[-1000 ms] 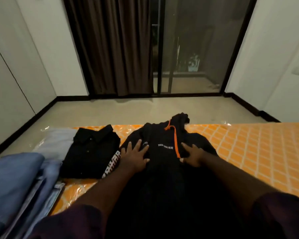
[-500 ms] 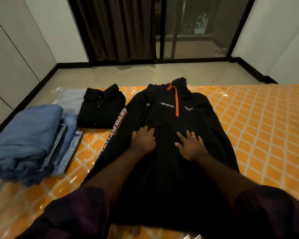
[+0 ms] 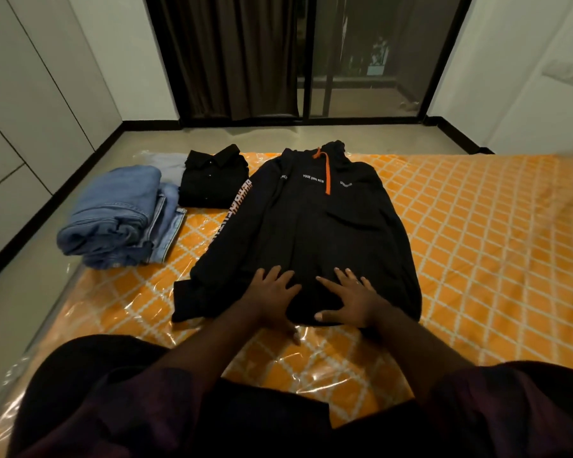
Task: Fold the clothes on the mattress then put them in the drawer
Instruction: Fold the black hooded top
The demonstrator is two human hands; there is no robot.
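1. Both hands had slid down the black pullover [image 3: 315,239] since the earlier frames, from the chest near the orange zip to the bottom hem at lower centre of the frame.
2. At this moment the left hand [image 3: 272,297] lay flat on the hem with fingers spread and nothing pinched; its thumb side reached onto the plastic-wrapped orange mattress [image 3: 477,242].
3. Likewise the right hand [image 3: 351,299] pressed palm-down with fingers apart, gripping nothing.
4. That pullover lay face up in the middle of the frame, collar toward the top, its lettered sleeve [image 3: 232,223] running down the left edge.
5. Folded blue jeans [image 3: 113,216] sat at left centre; a folded black shirt [image 3: 214,178] lay just beside the pullover's shoulder, over a pale garment [image 3: 167,161] I could not identify.
6. Judged risk: the slick plastic wrap could let the whole garment slide or bunch under any push, spoiling the smoothing.
7. Another likely snag was the left sleeve, which touched the folded shirt and might drag it when folded inward.
8. No drawer or other container was visible, so its contents could not be told.
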